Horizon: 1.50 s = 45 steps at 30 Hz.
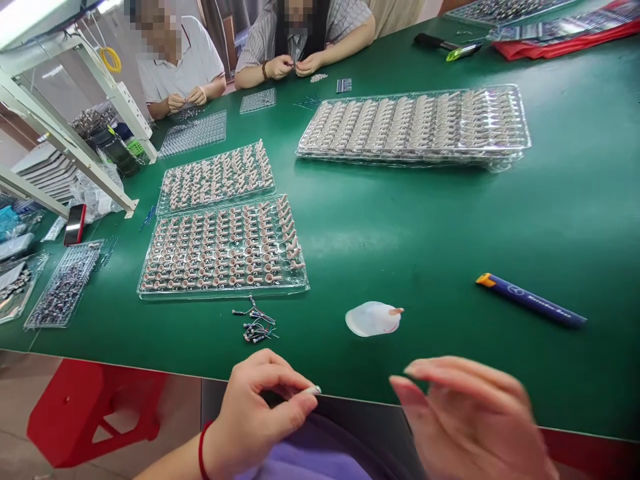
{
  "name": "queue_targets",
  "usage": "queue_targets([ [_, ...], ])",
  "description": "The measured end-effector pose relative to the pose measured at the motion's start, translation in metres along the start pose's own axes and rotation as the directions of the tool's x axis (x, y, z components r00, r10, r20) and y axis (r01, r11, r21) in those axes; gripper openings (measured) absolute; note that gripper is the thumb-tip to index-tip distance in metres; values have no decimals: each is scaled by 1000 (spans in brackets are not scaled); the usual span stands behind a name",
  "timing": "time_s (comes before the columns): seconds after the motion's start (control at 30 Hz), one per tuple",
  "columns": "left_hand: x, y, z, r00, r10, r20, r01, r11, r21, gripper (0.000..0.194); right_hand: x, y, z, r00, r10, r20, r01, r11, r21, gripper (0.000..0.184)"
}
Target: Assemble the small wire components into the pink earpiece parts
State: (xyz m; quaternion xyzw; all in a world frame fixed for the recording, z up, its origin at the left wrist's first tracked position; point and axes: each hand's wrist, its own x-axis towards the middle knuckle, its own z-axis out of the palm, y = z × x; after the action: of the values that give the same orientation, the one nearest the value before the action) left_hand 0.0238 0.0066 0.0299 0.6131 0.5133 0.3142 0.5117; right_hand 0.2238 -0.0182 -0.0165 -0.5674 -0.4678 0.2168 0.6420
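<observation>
My left hand (265, 400), with a red cord at the wrist, pinches a small white earbud piece (313, 390) between thumb and index finger; most of it is hidden. To its right, my right hand (465, 413) is raised over the table's front edge, slightly blurred, thumb and fingers apart around nothing. Just beyond my left hand lies a little pile of small wired components (257, 327). A whitish translucent pad (374, 319) with a small brownish piece on its edge rests between the hands, farther in. Behind the pile stands a clear tray of pinkish-white earbud shells (225, 247).
Another shell tray (217, 175) and a stack of filled trays (415, 127) stand farther back. A blue tube-like object with an orange end (530, 300) lies right. Two people work across the green table (400, 220). A metal frame (95, 153), phone (75, 225) and red stool (90, 407) are left.
</observation>
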Motion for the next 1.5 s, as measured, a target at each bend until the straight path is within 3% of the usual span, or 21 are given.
queue_targets([
  [0.03, 0, -5, -1, 984, 166, -65, -152, 973, 174, 11, 5, 6, 1, 998, -18, -65, 18, 1000, 5, 37],
  [0.07, -1, -10, -1, 939, 330, -100, -278, 896, 348, 9, 11, 11, 2, 998, 19, -55, -21, 999, -34, 49],
  [0.13, 0, -20, -1, 823, 562, -82, -401, 677, 617, 13, 21, 19, 3, 995, 83, 59, -70, 979, -190, 68],
  [0.17, 0, -24, -1, 782, 620, -61, -410, 585, 700, 14, 26, 22, 4, 983, 127, 136, -84, 955, -286, 71],
  [0.23, 1, -29, 0, 743, 669, -34, -388, 472, 792, 14, 31, 26, 3, 951, 189, 247, -71, 905, -420, 63],
  [0.33, 3, -33, 2, 710, 702, -46, -344, 403, 848, 11, 31, 28, 2, 936, 196, 292, -44, 889, -457, 47],
  [0.43, 5, -36, 3, 714, 698, -52, -312, 384, 869, 11, 25, 26, 1, 935, 103, 340, 27, 934, -357, 40],
  [0.57, 5, -40, 4, 733, 675, -86, -273, 407, 872, 9, 10, 20, -3, 873, 61, 484, 70, 966, -248, 40],
  [0.73, 5, -42, 5, 738, 668, -93, -284, 433, 856, 10, -10, 19, -9, 878, 72, 473, 15, 984, -177, 35],
  [0.83, 6, -43, 5, 743, 663, -92, -283, 436, 854, 11, -14, 20, -12, 852, 25, 524, 41, 993, -114, 31],
  [1.23, 7, -41, 5, 735, 671, -97, -287, 437, 853, 9, -6, 6, -8, 830, 261, 493, -229, 965, -125, 34],
  [1.5, 7, -42, 5, 743, 665, -80, -294, 431, 853, 10, -6, 5, -7, 837, 196, 512, -153, 980, -125, 25],
])
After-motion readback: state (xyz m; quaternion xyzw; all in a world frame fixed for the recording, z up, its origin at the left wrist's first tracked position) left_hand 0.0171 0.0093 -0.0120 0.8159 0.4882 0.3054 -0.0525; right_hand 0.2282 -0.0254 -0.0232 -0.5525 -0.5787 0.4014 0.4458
